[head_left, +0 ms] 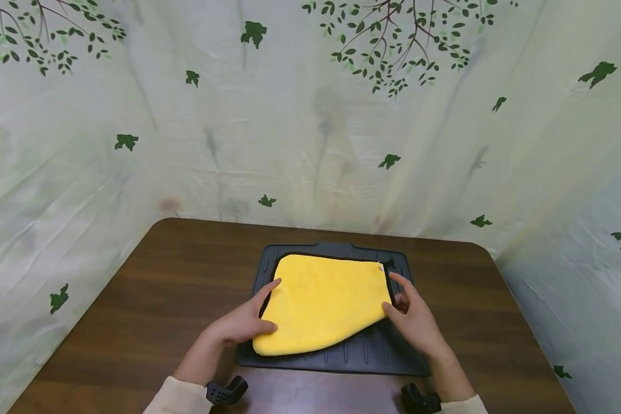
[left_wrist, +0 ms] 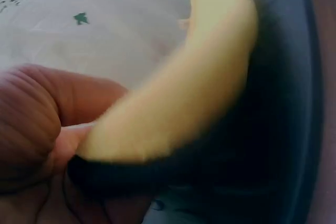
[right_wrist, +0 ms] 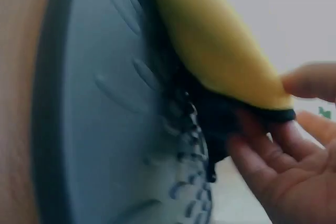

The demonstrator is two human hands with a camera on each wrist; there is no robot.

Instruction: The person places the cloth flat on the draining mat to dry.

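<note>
A yellow cloth (head_left: 323,305) with a dark edging spans between both hands, over a dark grey ribbed tray (head_left: 336,362). At its left edge, my left hand (head_left: 240,323) grips it, the thumb lying on the yellow face; the left wrist view shows other fingers underneath. My right hand (head_left: 415,319) pinches the right edge, thumb on top and fingers below, as the right wrist view shows. There the cloth (right_wrist: 226,51) stands lifted and bowed, its dark underside partly in shadow. A small white tag (head_left: 381,267) sits at the cloth's upper right corner.
The tray lies on a brown wooden table (head_left: 134,322) with rounded far corners. Behind and at both sides hangs a pale curtain (head_left: 300,132) printed with green leaves and branches. A black device is strapped at each wrist.
</note>
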